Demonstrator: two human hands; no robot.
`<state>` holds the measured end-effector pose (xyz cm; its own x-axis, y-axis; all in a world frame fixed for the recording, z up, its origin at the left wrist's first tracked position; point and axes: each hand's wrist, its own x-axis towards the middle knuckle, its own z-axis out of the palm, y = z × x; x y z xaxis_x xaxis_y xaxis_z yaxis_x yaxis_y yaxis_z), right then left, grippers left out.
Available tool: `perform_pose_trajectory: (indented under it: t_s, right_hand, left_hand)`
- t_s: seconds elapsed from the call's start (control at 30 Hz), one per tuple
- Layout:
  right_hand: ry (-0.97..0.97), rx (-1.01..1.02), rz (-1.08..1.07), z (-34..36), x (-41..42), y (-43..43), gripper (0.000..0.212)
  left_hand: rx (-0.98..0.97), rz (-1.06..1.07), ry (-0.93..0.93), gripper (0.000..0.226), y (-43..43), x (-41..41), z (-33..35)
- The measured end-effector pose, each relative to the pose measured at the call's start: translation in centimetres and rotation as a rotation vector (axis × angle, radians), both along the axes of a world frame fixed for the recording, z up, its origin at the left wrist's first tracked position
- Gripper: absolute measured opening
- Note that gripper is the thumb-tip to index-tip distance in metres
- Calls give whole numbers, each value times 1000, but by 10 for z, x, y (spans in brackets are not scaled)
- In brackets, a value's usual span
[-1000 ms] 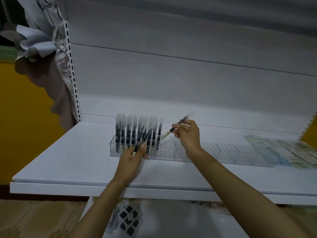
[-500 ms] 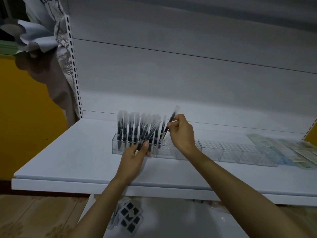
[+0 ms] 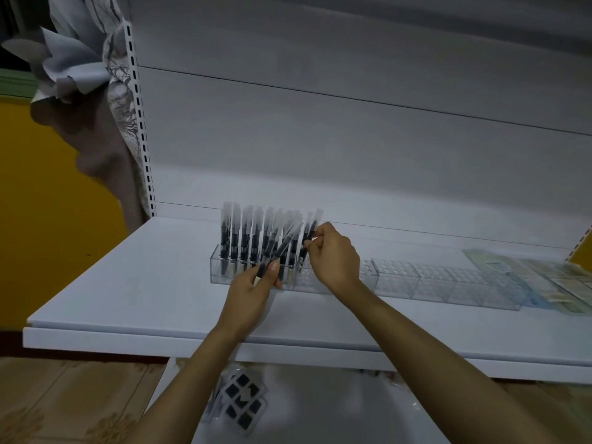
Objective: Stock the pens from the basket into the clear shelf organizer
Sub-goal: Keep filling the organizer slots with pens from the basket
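Right grip (image 3: 336, 256) pinching a pen (image 3: 310, 233) upright over the clear organizer (image 3: 416, 278), left grip (image 3: 251, 285) clutching spare pens (image 3: 282, 246) at its front: hold it vertical, find the free hole beside the standing row (image 3: 243, 235), ease down.

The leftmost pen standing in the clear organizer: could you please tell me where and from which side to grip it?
Pinch the leftmost pen by its upper, capped end, coming from above and the left. It stands upright, its lower end sits in the organizer, and neighbouring pens crowd its right side.
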<state>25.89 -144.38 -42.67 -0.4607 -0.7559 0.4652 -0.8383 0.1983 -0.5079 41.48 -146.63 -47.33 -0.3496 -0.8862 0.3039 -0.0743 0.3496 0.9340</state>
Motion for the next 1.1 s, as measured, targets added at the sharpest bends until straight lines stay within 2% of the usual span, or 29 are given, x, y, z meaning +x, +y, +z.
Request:
perform_pose_trajectory:
  t_s: [0.27,0.73,1.1]
  right_hand:
    - [216,134,-19,-1,5,2,23]
    - [126,133,-32,3,3,1,23]
    - [133,104,-37,2,4,3,24]
  left_hand:
    - [15,-11,7,42,0,-1,0]
    - [12,-8,3,43,2,-1,0]
    - [18,-10,-9,41,3,-1,1]
